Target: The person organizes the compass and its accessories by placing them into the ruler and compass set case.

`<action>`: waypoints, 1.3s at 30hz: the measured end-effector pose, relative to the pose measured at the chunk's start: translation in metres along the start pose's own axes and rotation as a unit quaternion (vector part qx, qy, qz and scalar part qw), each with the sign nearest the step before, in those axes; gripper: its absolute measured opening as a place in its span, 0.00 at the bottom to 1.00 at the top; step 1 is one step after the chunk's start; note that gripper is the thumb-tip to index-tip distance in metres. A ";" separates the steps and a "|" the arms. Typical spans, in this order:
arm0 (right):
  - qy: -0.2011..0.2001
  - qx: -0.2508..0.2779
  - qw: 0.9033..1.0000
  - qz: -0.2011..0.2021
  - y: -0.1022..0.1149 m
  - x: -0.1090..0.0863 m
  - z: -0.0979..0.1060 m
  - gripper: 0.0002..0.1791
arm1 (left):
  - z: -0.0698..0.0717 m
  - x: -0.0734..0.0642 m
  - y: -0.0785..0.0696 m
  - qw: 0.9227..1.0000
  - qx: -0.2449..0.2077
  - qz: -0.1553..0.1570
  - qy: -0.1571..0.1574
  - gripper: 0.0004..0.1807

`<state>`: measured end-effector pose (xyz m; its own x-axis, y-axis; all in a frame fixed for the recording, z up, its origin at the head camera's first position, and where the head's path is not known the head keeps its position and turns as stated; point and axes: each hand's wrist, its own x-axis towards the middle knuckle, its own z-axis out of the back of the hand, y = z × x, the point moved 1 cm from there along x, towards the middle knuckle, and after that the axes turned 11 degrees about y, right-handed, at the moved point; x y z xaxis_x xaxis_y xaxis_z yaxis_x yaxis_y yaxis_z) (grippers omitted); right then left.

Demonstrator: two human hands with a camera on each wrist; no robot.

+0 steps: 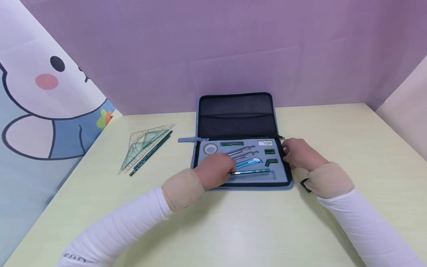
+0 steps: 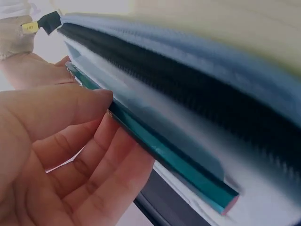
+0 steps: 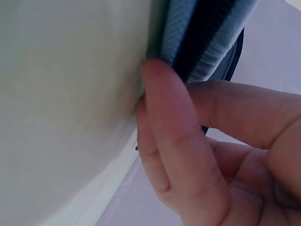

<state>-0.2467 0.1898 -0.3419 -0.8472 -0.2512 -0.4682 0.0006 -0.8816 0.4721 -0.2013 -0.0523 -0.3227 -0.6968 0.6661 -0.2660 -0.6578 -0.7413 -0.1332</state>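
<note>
A zippered stationery case (image 1: pixel 289 181) lies unfolded on the table, its dark mesh lid (image 1: pixel 235 126) raised at the back. My left hand (image 1: pixel 215 171) pinches a dark green pencil (image 1: pixel 251 172) between thumb and fingers, over the long front slot in the grey insert (image 1: pixel 283 172). In the left wrist view the pencil (image 2: pixel 174 157) slants along the slot, its reddish end toward the camera. At the case's right side, my right hand (image 1: pixel 301 154) grips the edge, with curled fingers against the side in the right wrist view.
Clear green set squares (image 1: pixel 141 146) and dark green pencils (image 1: pixel 151 154) lie on the table to the left. In the insert are compasses (image 1: pixel 243 152), a blue cutter (image 1: pixel 248 162), a round white piece (image 1: pixel 210 149) and small green pieces (image 1: pixel 269 151). A purple backdrop (image 1: pixel 233 55) stands behind.
</note>
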 end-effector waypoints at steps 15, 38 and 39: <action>-0.005 0.002 1.000 0.002 0.000 -0.002 0.001 0.23 | -0.007 0.010 -0.007 1.000 0.006 -0.004 0.015 0.09; -0.001 0.003 1.000 0.003 0.001 -0.002 0.001 0.23 | -0.006 0.008 0.003 0.998 -0.049 -0.042 0.025 0.09; -0.002 0.004 1.000 0.004 0.000 -0.002 0.001 0.23 | -0.007 0.008 0.004 0.997 -0.051 -0.042 0.026 0.09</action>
<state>-0.2455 0.1901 -0.3405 -0.8490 -0.2562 -0.4622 0.0026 -0.8766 0.4811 -0.2075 -0.0500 -0.3316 -0.6228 0.7233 -0.2983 -0.6787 -0.6891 -0.2538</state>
